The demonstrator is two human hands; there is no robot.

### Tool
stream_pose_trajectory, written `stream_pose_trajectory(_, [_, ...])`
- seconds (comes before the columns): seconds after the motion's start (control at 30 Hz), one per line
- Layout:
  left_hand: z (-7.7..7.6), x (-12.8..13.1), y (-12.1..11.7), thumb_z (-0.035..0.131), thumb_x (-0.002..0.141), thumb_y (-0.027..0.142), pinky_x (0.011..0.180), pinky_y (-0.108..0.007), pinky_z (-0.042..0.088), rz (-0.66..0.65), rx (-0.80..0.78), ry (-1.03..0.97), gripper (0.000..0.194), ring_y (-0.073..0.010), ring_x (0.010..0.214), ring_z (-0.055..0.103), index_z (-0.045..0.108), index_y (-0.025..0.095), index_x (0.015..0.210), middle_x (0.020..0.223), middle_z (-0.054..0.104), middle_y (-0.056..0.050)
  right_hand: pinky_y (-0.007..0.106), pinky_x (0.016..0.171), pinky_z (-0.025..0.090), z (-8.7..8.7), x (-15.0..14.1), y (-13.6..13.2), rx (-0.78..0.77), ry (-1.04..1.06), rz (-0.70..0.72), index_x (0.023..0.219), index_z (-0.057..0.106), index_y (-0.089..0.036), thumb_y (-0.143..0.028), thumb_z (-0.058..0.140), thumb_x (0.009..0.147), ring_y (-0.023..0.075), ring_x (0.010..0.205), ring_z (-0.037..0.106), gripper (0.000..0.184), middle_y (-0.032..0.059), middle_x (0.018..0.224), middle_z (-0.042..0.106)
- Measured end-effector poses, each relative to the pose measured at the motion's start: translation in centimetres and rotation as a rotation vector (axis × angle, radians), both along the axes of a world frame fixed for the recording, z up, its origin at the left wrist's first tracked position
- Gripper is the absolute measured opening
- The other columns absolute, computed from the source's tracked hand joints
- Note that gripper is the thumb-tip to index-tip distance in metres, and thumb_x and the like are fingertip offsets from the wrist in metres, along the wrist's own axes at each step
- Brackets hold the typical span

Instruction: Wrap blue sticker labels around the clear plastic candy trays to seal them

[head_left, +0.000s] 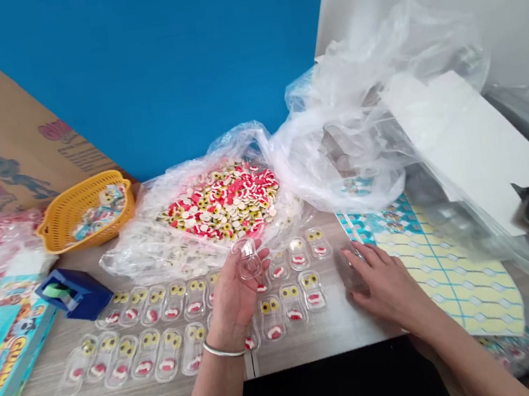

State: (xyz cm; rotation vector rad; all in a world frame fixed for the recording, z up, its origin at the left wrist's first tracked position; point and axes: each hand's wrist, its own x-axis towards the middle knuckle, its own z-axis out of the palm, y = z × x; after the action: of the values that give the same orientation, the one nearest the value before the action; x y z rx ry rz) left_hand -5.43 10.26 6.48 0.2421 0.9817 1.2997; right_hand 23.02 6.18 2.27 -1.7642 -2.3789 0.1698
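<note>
My left hand [237,290] is palm up with its fingers curled around a clear plastic blister tray [249,265]; no candy shows in it. My right hand [379,277] is lowered over the table at the right end of the tray rows, thumb and fingers apart. Whether a clear tray lies under those fingertips, I cannot make out. Two rows of clear trays stand on the table, each with yellow eye-shaped candies and a red-and-white mouth-shaped candy, such as this filled tray [312,290]. My left hand and forearm hide some of them.
An open plastic bag of loose candies [224,201] lies behind the rows. Left are a yellow basket [53,223] with small packs, a blue tape dispenser [77,293] and a printed box [8,349]. Right are printed yellow sheets [471,278], clear bags [338,152] and white card [478,142].
</note>
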Motion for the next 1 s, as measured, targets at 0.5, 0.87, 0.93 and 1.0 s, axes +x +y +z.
stream_pose_trajectory(0.5, [-2.3,-3.5,4.8,0.061,0.086,0.020,0.082,-0.036,0.058,0.261,-0.059,-0.105,0.017,-0.0242,0.097,0.071,0.062,0.017,0.103,0.108,0.070,-0.010,0.027,0.085,0.042,1.6,-17.9,21.1,-0.110,0.188,0.418,0.089,0.070,-0.020,-0.012,0.055,0.087,0.0181,0.096,0.061,0.017,0.0057,0.097,0.068])
stream_pose_trajectory(0.87, [-3.2,-4.0,5.4,0.068,0.084,0.023,0.085,-0.036,0.058,0.232,-0.076,-0.137,0.027,-0.0256,0.104,0.068,0.062,0.019,0.109,0.115,0.069,-0.011,0.022,0.062,0.037,-1.0,-18.2,23.9,-0.159,0.294,0.237,0.095,0.060,-0.018,-0.014,0.050,0.083,0.0130,0.067,0.057,0.017,-0.0003,0.078,0.065])
stream_pose_trajectory(0.93, [-3.2,-4.0,5.6,0.067,0.084,0.023,0.084,-0.036,0.058,0.233,-0.082,-0.132,0.026,-0.0255,0.104,0.069,0.062,0.018,0.109,0.116,0.068,-0.011,0.022,0.062,0.037,-0.8,-18.6,24.2,-0.147,0.291,0.232,0.099,0.061,-0.019,-0.017,0.049,0.086,0.0135,0.068,0.058,0.018,-0.0006,0.079,0.066])
stream_pose_trajectory(1.0, [-3.2,-4.0,5.7,0.067,0.085,0.023,0.084,-0.036,0.058,0.229,-0.080,-0.133,0.025,-0.0252,0.102,0.069,0.062,0.018,0.109,0.118,0.067,-0.011,0.023,0.066,0.038,-0.5,-19.3,24.1,-0.126,0.278,0.238,0.095,0.062,-0.020,-0.019,0.049,0.088,0.0150,0.073,0.059,0.015,0.0009,0.082,0.067])
